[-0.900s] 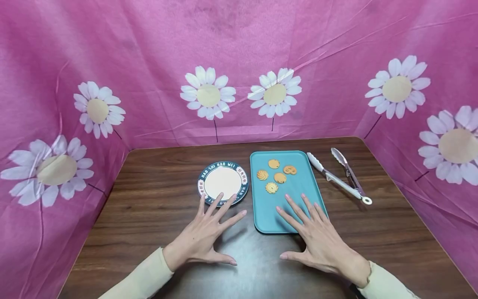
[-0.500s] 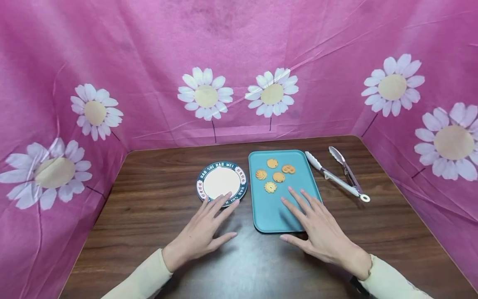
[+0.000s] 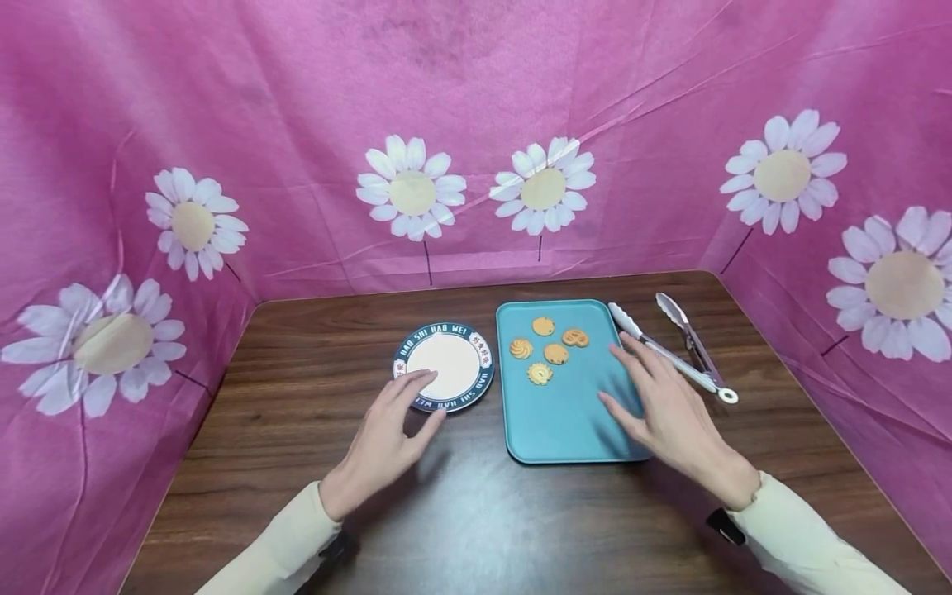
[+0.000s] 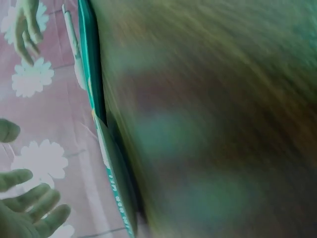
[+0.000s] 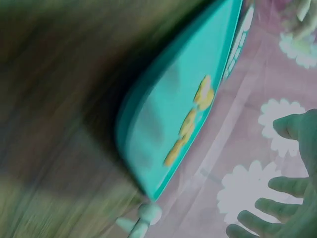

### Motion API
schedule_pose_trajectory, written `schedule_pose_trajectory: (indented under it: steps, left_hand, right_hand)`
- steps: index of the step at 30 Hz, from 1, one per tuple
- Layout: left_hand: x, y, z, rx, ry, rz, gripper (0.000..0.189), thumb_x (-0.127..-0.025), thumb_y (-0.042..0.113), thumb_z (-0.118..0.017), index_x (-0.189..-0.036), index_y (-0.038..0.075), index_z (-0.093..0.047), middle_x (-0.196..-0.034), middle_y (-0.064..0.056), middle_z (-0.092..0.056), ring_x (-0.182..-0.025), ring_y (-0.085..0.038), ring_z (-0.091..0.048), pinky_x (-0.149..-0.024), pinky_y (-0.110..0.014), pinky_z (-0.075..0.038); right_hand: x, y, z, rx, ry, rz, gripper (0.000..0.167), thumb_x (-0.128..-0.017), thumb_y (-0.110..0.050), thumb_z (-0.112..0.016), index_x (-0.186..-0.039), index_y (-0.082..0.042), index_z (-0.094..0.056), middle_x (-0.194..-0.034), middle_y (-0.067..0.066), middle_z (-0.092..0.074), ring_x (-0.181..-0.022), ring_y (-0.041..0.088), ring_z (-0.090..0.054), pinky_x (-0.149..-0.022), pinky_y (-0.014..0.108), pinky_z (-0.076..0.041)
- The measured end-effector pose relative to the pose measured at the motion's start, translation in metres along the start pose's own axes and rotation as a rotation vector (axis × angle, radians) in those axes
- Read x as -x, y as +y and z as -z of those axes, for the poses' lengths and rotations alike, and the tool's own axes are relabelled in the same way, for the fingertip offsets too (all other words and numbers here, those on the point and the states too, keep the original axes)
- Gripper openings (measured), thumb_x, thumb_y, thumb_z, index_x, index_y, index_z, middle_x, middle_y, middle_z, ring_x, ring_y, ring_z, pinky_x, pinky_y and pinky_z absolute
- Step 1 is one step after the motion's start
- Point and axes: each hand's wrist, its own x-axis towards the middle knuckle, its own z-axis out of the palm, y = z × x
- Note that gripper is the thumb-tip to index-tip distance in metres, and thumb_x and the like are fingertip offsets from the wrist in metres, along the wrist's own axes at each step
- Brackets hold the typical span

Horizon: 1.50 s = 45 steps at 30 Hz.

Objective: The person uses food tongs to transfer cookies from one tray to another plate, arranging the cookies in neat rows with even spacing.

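My left hand [image 3: 383, 438] hovers at the near left rim of a round plate [image 3: 424, 404] with a white middle and a dark teal lettered border. Its fingers are loosely bent and hold nothing. Over the right side of a turquoise tray [image 3: 550, 430] is my right hand [image 3: 673, 417], fingers spread and nothing in them. Several cookies lie on the tray's far half, among them a pretzel-shaped cookie [image 3: 575, 337] and a swirled cookie [image 3: 521, 349]. Metal tongs [image 3: 680, 361] with pale tips lie spread beside the tray, just beyond the right fingertips. In the right wrist view the cookies [image 5: 188, 124] show edge-on.
Everything lies on a dark wooden table [image 3: 297, 355]. A pink cloth [image 3: 476, 74] printed with white daisies stands around its back and sides. Plate and tray sit close side by side.
My right hand has moved right and forward, from the tray's near edge toward the tongs. My left hand has shifted left, its fingers drawing from wide spread to loosely bent. Plate, tray and tongs stay put.
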Motion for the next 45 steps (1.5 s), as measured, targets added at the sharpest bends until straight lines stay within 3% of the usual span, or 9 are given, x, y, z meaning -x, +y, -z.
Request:
schedule_pose_trajectory:
  steps: [5,9,13,22,25,28,31,38,45]
  left_hand:
    - [-0.006,-0.015,0.0,0.034,0.06,0.15,0.049,-0.095,0.028,-0.077,-0.138,0.008,-0.065,-0.137,-0.012,-0.066,-0.13,-0.031,-0.06,-0.114,-0.054,-0.054]
    - [-0.009,-0.027,0.0,0.041,0.059,0.262,0.053,-0.094,0.028,-0.077,-0.139,0.003,-0.063,-0.138,-0.017,-0.063,-0.122,-0.034,-0.06,-0.104,-0.052,-0.058]
    - [-0.011,-0.039,0.0,0.064,0.051,0.328,0.059,-0.094,0.028,-0.076,-0.143,0.001,-0.058,-0.135,-0.022,-0.062,-0.114,-0.036,-0.063,-0.094,-0.05,-0.062]
    - [-0.012,-0.057,-0.002,0.075,-0.036,0.469,0.08,-0.098,0.037,-0.071,-0.158,-0.003,-0.036,-0.143,-0.028,-0.059,-0.112,-0.037,-0.07,-0.1,-0.055,-0.061]
    - [-0.015,-0.061,-0.002,0.135,-0.051,0.513,0.083,-0.099,0.035,-0.07,-0.16,-0.004,-0.031,-0.143,-0.029,-0.06,-0.111,-0.036,-0.071,-0.099,-0.052,-0.064]
    - [-0.02,-0.064,-0.002,0.214,-0.051,0.57,0.082,-0.1,0.032,-0.069,-0.161,-0.005,-0.028,-0.142,-0.029,-0.061,-0.108,-0.036,-0.073,-0.089,-0.042,-0.069]
    - [-0.025,-0.066,-0.002,0.337,-0.047,0.621,0.081,-0.102,0.027,-0.068,-0.161,-0.007,-0.025,-0.144,-0.032,-0.057,-0.11,-0.039,-0.072,-0.077,-0.035,-0.072]
    - [-0.031,-0.068,-0.008,0.603,-0.04,0.69,0.072,-0.104,0.01,-0.061,-0.161,-0.009,-0.022,-0.152,-0.036,-0.046,-0.123,-0.047,-0.064,-0.079,-0.033,-0.072]
    - [-0.034,-0.069,-0.012,0.674,-0.037,0.712,0.06,-0.1,-0.005,-0.055,-0.155,-0.014,-0.033,-0.149,-0.036,-0.045,-0.104,-0.026,-0.068,-0.075,-0.02,-0.07]
  right_hand:
    - [-0.004,0.027,-0.002,-0.008,0.046,-0.078,0.072,-0.083,-0.025,-0.085,-0.145,-0.001,-0.056,-0.151,0.023,-0.054,-0.131,0.045,-0.054,-0.104,0.066,-0.052]
    - [-0.005,0.048,-0.003,-0.011,0.054,-0.146,0.07,-0.082,-0.023,-0.085,-0.141,0.002,-0.057,-0.147,0.025,-0.055,-0.127,0.05,-0.053,-0.1,0.069,-0.051]
    - [-0.006,0.067,-0.004,0.001,0.04,-0.238,0.075,-0.08,-0.026,-0.086,-0.141,0.004,-0.055,-0.145,0.03,-0.054,-0.123,0.056,-0.051,-0.095,0.075,-0.049]
    - [-0.005,0.099,0.0,0.032,-0.218,-0.478,0.106,-0.085,-0.057,-0.079,-0.155,0.007,-0.032,-0.147,0.044,-0.039,-0.121,0.069,-0.042,-0.079,0.086,-0.047]
    - [-0.004,0.104,0.0,0.033,-0.273,-0.529,0.112,-0.086,-0.065,-0.075,-0.157,0.007,-0.025,-0.138,0.043,-0.044,-0.113,0.066,-0.049,-0.066,0.077,-0.05]
    - [-0.005,0.107,0.0,0.031,-0.296,-0.561,0.113,-0.086,-0.067,-0.073,-0.156,0.006,-0.024,-0.126,0.039,-0.051,-0.101,0.061,-0.056,-0.056,0.066,-0.049]
    - [-0.008,0.109,0.0,0.031,-0.319,-0.583,0.117,-0.086,-0.07,-0.071,-0.157,0.007,-0.021,-0.123,0.041,-0.052,-0.101,0.062,-0.057,-0.057,0.065,-0.05]
    - [-0.016,0.114,-0.002,0.017,-0.365,-0.65,0.125,-0.085,-0.076,-0.067,-0.158,0.013,-0.017,-0.133,0.047,-0.049,-0.114,0.067,-0.052,-0.071,0.075,-0.051]
    - [-0.02,0.118,-0.005,0.001,-0.395,-0.69,0.125,-0.085,-0.08,-0.063,-0.152,0.017,-0.024,-0.132,0.046,-0.05,-0.115,0.067,-0.052,-0.073,0.073,-0.052]
